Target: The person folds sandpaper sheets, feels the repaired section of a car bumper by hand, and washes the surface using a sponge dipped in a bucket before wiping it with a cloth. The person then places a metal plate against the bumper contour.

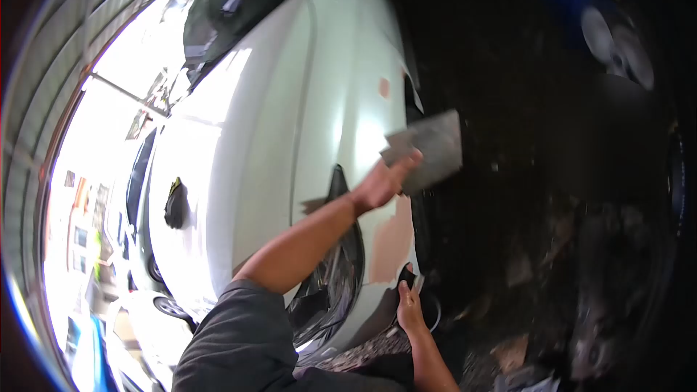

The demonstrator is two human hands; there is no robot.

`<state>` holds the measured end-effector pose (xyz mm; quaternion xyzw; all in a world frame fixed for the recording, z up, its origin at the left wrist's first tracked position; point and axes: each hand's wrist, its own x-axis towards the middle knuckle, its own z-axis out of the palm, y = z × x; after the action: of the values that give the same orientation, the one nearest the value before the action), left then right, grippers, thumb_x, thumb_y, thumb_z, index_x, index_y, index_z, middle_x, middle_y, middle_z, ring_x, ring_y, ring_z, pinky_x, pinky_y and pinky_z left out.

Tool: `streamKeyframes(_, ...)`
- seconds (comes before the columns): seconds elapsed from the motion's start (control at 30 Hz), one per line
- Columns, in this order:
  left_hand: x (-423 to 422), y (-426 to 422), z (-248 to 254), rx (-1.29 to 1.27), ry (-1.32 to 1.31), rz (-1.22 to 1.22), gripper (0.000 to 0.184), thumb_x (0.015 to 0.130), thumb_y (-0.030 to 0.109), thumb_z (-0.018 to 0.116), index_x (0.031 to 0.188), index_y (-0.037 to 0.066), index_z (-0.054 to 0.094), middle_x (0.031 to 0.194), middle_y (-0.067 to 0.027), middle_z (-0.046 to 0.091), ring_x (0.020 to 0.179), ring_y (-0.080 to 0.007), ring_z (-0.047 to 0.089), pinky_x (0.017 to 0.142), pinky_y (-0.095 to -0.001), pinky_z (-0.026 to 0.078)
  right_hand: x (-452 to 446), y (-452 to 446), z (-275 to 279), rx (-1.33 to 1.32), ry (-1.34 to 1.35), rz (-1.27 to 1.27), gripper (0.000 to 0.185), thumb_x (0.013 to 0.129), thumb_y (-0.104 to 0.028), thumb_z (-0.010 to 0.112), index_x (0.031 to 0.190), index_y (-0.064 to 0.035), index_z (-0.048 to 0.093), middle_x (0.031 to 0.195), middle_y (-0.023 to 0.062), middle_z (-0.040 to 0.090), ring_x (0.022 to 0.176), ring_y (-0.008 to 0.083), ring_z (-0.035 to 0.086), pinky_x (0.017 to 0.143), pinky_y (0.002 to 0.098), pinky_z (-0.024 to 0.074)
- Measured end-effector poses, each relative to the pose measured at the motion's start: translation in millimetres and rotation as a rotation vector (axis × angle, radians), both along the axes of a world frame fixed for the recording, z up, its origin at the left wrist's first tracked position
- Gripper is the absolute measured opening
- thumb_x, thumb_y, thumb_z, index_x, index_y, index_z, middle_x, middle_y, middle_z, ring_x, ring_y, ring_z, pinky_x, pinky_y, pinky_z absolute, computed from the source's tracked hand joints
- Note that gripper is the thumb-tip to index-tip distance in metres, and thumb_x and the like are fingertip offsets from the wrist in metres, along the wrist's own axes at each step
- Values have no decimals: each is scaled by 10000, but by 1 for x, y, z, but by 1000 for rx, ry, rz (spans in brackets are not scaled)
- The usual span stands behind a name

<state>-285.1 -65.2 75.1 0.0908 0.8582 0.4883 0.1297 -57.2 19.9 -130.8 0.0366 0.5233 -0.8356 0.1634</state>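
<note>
My left hand (379, 183) reaches across the front of a white car (356, 116) and is closed on a thin, flat grey plate (435, 145), smeared by motion. Lower down, my right hand (409, 310) is closed on a small black piece (407, 276) with a pale edge; its exact kind is unclear. That hand is close to the car's lower corner, just below a large pinkish-beige patch (390, 243) on the white bodywork. Farther up the panel is a smaller pinkish patch (384, 88). My left forearm partly covers the headlight (330, 297).
A dark cloth-like thing (174, 205) lies on the bright hood. The dark ground (508, 261) on the right bears scattered debris, including a brownish scrap (510, 352). Another vehicle's wheel (617, 43) shows at upper right. More cars (156, 319) stand at lower left.
</note>
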Motion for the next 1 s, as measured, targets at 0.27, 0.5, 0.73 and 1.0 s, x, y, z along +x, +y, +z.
streamKeyframes(0.27,4,13,27,95,-59,-104,509,1035,481,453,1307,57,527,944,-6,571,751,-110,482,623,-286,420,25,-3,-41,208,37,-75,658,1059,-459,418,1450,69,414,1462,185,478,1376,268,411,1145,349,282)
streamKeyframes(0.5,3,8,22,124,12,-124,474,1033,429,466,1299,45,545,1046,-53,577,849,-133,512,738,-310,440,-14,3,-22,28,-110,-20,605,1068,-405,423,1447,67,413,1498,167,430,1408,249,361,1156,344,257)
streamKeyframes(0.73,-23,-22,-26,-74,59,-183,494,996,178,386,1466,26,406,1460,-142,467,1344,-230,417,1128,-350,326,51,-5,-20,47,2,-14,705,1060,-377,432,1558,49,170,1628,204,216,1524,273,164,1226,348,115)
streamKeyframes(1.0,-33,-32,-26,346,-21,14,497,1071,361,414,1186,-79,615,1110,-155,679,969,-224,664,883,-324,518,-12,1,-13,162,8,-45,682,1042,-317,410,1537,89,176,1641,241,123,1543,307,70,1241,350,88)
